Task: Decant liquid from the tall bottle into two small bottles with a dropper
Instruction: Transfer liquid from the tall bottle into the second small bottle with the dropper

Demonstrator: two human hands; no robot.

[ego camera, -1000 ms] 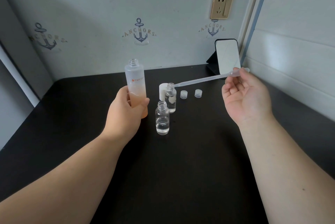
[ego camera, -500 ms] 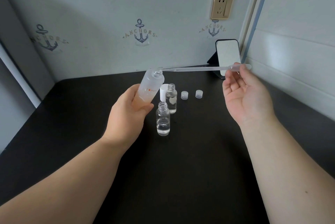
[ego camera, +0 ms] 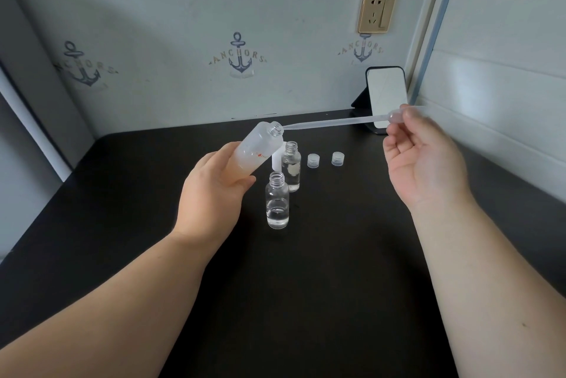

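Nearest the viewer, a small clear bottle (ego camera: 277,204) is standing open on the dark table (ego camera: 337,255) with a little clear liquid in its base; a second small bottle (ego camera: 291,167) is standing just behind it, also uncapped. Both are looking light and easy to tip, so any nudge from the dropper is risking a spill. The left hand (ego camera: 214,190) is wrapping its fingers round the lower half of the tall bottle (ego camera: 256,153), tilting its open mouth up and to the right. That frosted plastic is probably smooth and slightly slippery, so gripping low around the body seems the sound hold. The right hand (ego camera: 422,163) is pinching the bulb end of the dropper (ego camera: 333,122) between thumb and fingertips; the stem is lying nearly level, its tip sitting right at the bottle's mouth. The dropper is looking thin and bendy, best steered from the bulb. Farther back, two ribbed caps (ego camera: 312,160) are resting apart, and a phone (ego camera: 386,95) is leaning on its stand
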